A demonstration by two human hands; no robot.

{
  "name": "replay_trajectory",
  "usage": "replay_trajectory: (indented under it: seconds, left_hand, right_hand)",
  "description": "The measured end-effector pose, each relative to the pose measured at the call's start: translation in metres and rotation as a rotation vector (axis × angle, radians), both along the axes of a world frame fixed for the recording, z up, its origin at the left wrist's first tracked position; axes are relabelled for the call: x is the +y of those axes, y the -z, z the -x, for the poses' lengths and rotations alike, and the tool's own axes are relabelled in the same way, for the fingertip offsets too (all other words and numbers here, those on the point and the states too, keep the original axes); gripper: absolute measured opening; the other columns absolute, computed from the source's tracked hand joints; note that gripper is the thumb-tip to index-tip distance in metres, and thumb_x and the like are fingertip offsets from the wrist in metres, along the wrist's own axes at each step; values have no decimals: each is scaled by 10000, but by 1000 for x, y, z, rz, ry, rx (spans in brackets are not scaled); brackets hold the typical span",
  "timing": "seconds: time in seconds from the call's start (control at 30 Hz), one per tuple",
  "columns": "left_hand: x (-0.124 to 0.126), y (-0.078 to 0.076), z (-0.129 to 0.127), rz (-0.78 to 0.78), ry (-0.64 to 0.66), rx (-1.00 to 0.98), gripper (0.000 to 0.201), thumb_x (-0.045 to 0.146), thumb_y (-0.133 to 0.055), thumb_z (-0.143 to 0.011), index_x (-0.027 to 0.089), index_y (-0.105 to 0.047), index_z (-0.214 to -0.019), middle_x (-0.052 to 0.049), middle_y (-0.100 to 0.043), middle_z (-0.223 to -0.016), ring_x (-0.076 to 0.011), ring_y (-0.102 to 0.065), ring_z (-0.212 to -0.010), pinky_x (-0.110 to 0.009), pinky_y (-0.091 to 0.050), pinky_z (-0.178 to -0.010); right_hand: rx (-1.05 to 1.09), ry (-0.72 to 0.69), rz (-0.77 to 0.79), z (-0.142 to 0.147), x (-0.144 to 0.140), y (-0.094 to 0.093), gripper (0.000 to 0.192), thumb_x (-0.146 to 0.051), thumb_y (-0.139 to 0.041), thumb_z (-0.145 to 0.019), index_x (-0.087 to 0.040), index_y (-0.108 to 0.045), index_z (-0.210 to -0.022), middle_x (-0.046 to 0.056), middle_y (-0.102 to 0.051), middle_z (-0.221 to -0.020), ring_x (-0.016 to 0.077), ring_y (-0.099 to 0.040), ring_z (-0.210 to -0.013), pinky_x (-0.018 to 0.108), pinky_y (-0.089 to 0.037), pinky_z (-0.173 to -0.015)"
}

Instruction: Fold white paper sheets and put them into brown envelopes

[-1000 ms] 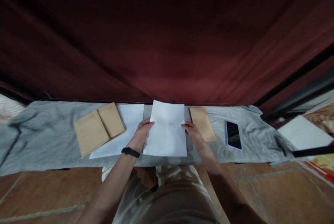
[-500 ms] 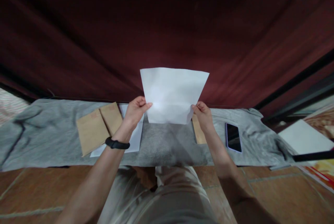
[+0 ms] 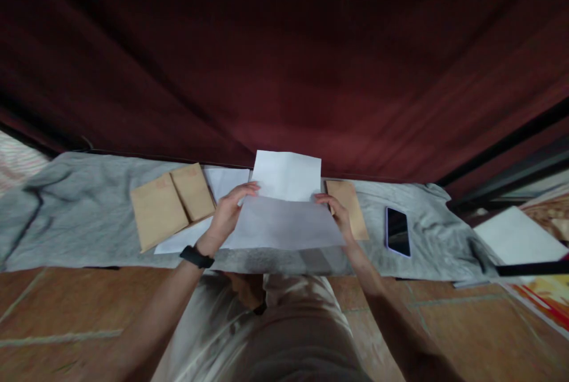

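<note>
Between my two hands is a sheet of white paper (image 3: 288,222), bent across its middle so that the far half stands up and the near half slopes toward me. My left hand (image 3: 231,210) pinches its left edge near the bend; a black band circles that wrist. On the right edge, my right hand (image 3: 336,211) grips the sheet at about the same height. Beside my right hand lies a brown envelope (image 3: 351,207). Left of my left hand, two brown envelopes (image 3: 159,211) overlap on top of other white paper (image 3: 178,241).
A grey cloth (image 3: 89,210) covers the narrow bench. To the right lies a phone (image 3: 398,231) with a dark screen. Dark red fabric (image 3: 284,61) hangs behind the bench. A white flat piece (image 3: 520,236) sits at the far right, above tiled floor (image 3: 466,317).
Both hands have come down with the paper. The sheet was held up nearly flat; now it is bent across the middle, its near half tipped toward me. The right envelope shows more.
</note>
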State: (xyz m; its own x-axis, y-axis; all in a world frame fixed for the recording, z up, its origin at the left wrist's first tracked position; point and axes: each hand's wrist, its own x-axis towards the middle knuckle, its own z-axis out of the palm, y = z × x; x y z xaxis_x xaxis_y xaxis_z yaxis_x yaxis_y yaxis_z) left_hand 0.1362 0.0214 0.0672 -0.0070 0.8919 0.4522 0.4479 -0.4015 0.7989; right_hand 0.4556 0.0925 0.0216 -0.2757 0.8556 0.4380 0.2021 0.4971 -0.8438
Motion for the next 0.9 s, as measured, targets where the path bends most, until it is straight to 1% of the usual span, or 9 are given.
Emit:
replay_trajectory:
  seconds: [0.1, 0.2, 0.27, 0.33, 0.4, 0.5, 0.63, 0.8, 0.9]
  left_hand:
    - [-15, 51, -2, 47, 61, 160, 352, 130, -505, -904, 210, -704, -1182, -108, -679, -1351, -252, -576, -1343, -512, -437, -1176]
    - [-29, 95, -1, 109, 109, 297, 419, 91, -497, -896, 214, -704, -1238, -102, -636, -1424, -244, -537, -1392, -509, -439, -1189]
    - [-37, 115, 0, 156, 123, 372, 449, 58, -476, -889, 203, -708, -1244, -103, -612, -1459, -239, -513, -1418, -500, -428, -1203]
    - [-42, 127, 2, 201, 134, 420, 498, 27, -451, -878, 203, -696, -1275, -92, -580, -1501, -226, -487, -1440, -487, -409, -1219]
    - [-43, 130, 3, 239, 135, 438, 570, 6, -420, -873, 218, -651, -1348, -65, -528, -1555, -203, -456, -1463, -480, -383, -1237]
    - [-36, 126, -1, 283, 138, 450, 666, -21, -369, -861, 250, -579, -1432, -25, -463, -1608, -167, -412, -1488, -474, -348, -1256]
    - [-30, 116, -6, 290, 195, 566, 633, -6, -399, -873, 242, -593, -1422, -36, -484, -1593, -159, -398, -1497, -422, -356, -1254]
    - [-64, 104, -1, 179, 269, 773, 682, 27, -478, -872, 273, -503, -1507, -50, -445, -1617, -200, -393, -1504, -449, -303, -1275]
    - [-87, 100, -3, 158, 324, 839, 782, 27, -520, -825, 289, -427, -1557, -38, -374, -1658, -216, -329, -1538, -459, -261, -1286]
  right_hand:
    - [-195, -76, -34, -5, -21, 39, 310, -187, -570, -867, -265, -727, -1122, 79, -716, -1255, 260, -615, -1253, 439, -477, -1101]
    - [-355, -130, -55, -13, -40, 67, 447, -92, -509, -871, -273, -725, -1217, 68, -690, -1335, 243, -580, -1317, 468, -438, -1163]
    - [-431, -149, -73, -19, -51, 78, 513, -53, -500, -861, -279, -711, -1269, 60, -687, -1350, 234, -575, -1330, 476, -446, -1163]
    - [-494, -184, -110, -26, -61, 86, 567, -44, -519, -858, -282, -667, -1352, 60, -660, -1399, 234, -549, -1364, 486, -445, -1166]
    - [-549, -233, -166, -32, -67, 89, 603, -53, -530, -874, -276, -606, -1429, 68, -598, -1482, 235, -493, -1422, 497, -416, -1189]
    - [-620, -317, -223, -38, -70, 90, 594, -101, -559, -895, -256, -570, -1468, 85, -509, -1566, 251, -426, -1477, 512, -357, -1224]
    - [-669, -389, -201, -44, -66, 86, 559, -238, -657, -891, -241, -592, -1446, 101, -529, -1548, 276, -465, -1451, 507, -356, -1225]
    - [-722, -379, -200, -51, -75, 85, 533, -334, -615, -955, -278, -555, -1482, 81, -492, -1579, 277, -449, -1464, 510, -315, -1248]
    - [-739, -401, -209, -51, -80, 86, 649, -538, -635, -936, -277, -513, -1517, 92, -408, -1631, 300, -401, -1494, 510, -277, -1263]
